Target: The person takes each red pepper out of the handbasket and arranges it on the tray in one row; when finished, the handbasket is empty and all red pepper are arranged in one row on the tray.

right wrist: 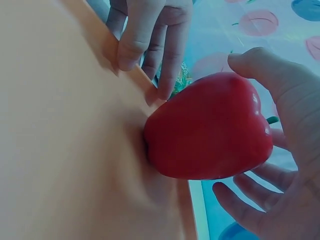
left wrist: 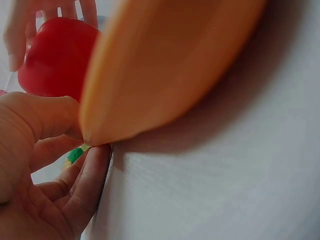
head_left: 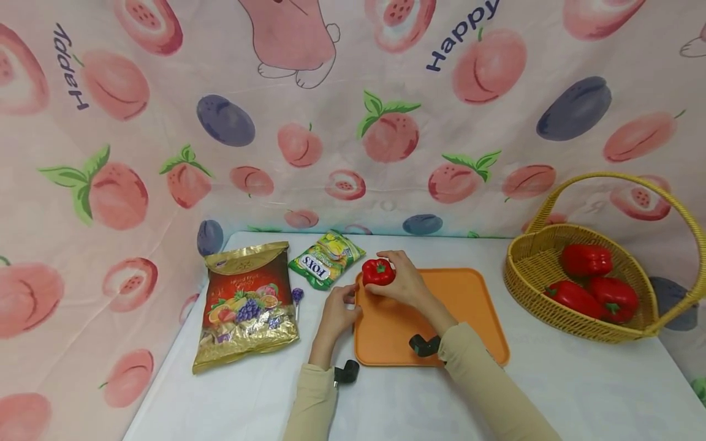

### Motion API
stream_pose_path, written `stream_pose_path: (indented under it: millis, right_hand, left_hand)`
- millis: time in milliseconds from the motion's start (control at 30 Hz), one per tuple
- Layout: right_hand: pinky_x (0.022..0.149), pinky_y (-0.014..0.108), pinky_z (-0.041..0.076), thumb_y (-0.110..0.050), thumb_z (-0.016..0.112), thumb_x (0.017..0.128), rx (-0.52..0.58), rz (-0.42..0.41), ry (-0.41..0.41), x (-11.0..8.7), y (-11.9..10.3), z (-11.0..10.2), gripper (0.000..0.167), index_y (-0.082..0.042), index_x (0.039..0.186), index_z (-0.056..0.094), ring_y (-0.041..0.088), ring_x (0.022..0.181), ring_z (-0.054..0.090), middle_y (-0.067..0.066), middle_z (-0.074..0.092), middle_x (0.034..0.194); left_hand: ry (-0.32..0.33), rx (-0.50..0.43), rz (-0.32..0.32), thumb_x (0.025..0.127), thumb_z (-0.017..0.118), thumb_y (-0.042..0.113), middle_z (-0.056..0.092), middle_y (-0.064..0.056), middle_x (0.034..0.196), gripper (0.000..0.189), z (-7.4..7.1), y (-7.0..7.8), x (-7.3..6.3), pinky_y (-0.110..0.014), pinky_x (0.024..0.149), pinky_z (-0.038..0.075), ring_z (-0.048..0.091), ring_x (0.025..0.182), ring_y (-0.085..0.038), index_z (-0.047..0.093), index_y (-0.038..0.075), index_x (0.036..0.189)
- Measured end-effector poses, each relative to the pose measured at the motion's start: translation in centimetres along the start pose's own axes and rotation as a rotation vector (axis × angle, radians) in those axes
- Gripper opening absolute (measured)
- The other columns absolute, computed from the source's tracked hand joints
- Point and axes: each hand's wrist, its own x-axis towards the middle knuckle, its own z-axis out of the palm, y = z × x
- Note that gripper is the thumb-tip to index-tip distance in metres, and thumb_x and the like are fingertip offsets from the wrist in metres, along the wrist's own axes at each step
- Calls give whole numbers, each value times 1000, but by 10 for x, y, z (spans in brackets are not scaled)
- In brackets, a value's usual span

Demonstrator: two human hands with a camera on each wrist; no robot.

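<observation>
A red bell pepper (head_left: pixel 378 273) with a green stem sits at the far left corner of an orange tray (head_left: pixel 458 294). My right hand (head_left: pixel 401 280) is around the pepper with thumb and fingers spread. In the right wrist view, small gaps show between the fingertips (right wrist: pixel 222 189) and the pepper's skin. At the tray's left edge, my left hand (head_left: pixel 335 311) pinches the rim, thumb on top and fingers below. The left wrist view shows this grip close up, with the pepper (left wrist: pixel 60 57) just beyond the thumb.
A yellow wicker basket (head_left: pixel 524 300) with a tall handle holds several red peppers (head_left: pixel 587 260) on the right. To the left lie a large mixed fruit candy bag (head_left: pixel 248 300), a purple lollipop (head_left: pixel 298 296) and a green FOX'S packet (head_left: pixel 326 260). A fruit-print cloth (head_left: pixel 331 153) hangs behind the table.
</observation>
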Motion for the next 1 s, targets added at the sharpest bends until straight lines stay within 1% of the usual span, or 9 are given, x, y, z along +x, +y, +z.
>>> stream_pose_path:
  millis: [167, 267, 367, 467, 567, 667, 733, 900, 1000]
  right_hand:
    - [90, 48, 53, -34, 85, 74, 20, -6, 4, -2, 0, -5, 76, -10, 137, 51, 32, 117, 52, 14, 49, 132]
    - [90, 47, 53, -34, 85, 74, 36, -2, 4, -3, 1, -8, 75, -11, 137, 51, 32, 116, 53, 14, 49, 133]
    - [91, 46, 53, -36, 85, 75, 42, -30, 8, -3, 1, -12, 74, -11, 136, 51, 35, 117, 54, 17, 50, 133]
    - [94, 50, 50, -40, 83, 77, 41, -48, 16, -4, 1, -17, 73, -11, 136, 52, 37, 120, 52, 17, 51, 133]
    - [97, 52, 47, -45, 79, 79, 29, -22, 23, -4, 2, -22, 73, -13, 138, 52, 36, 125, 49, 13, 52, 135]
    - [98, 50, 48, -48, 75, 82, 24, 0, 30, -4, 3, -28, 71, -14, 140, 51, 34, 126, 47, 9, 52, 136]
    - [97, 49, 49, -47, 72, 85, 34, 0, 31, -4, 5, -33, 68, -13, 141, 50, 34, 127, 47, 9, 51, 137]
    - [100, 53, 45, -42, 63, 94, 58, -27, 37, -7, 11, -48, 59, -9, 141, 50, 38, 128, 47, 17, 49, 139]
    - [101, 54, 44, -42, 59, 96, 46, -33, 50, -10, 17, -58, 56, -8, 140, 50, 38, 127, 48, 18, 50, 139]
  left_hand:
    - [-2, 5, -14, 80, 70, -1, 60, -13, 114, 51, 0, 2, -2, -37, 83, 53, 60, 95, -23, 61, 1, 130]
    - [-4, 3, -19, 80, 70, -1, 60, -12, 115, 51, 1, 2, -1, -36, 84, 53, 60, 96, -22, 61, 2, 131]
    - [-4, -2, -19, 80, 69, -1, 60, -12, 116, 52, 1, 2, -1, -36, 85, 53, 60, 96, -22, 61, 2, 131]
    - [-8, -13, -26, 80, 70, -1, 59, -12, 115, 51, 0, 2, -1, -36, 84, 54, 60, 96, -22, 61, 2, 131]
    - [-12, -20, -42, 80, 70, -1, 58, -11, 112, 51, 0, 2, -1, -35, 82, 54, 59, 96, -21, 62, 3, 130]
    - [-12, -20, -56, 80, 71, 0, 58, -10, 110, 50, 0, 1, -1, -35, 82, 53, 59, 95, -21, 63, 3, 129]
    - [-13, -16, -58, 80, 71, 0, 58, -10, 110, 50, 0, 1, 0, -35, 82, 53, 59, 95, -20, 63, 3, 129]
    - [-14, -20, -65, 80, 71, -1, 58, -9, 109, 50, 0, 2, 0, -34, 81, 54, 58, 94, -20, 63, 3, 129]
    - [-14, -22, -68, 80, 71, -1, 58, -9, 109, 50, 1, 3, 0, -34, 81, 54, 58, 94, -20, 63, 3, 129]
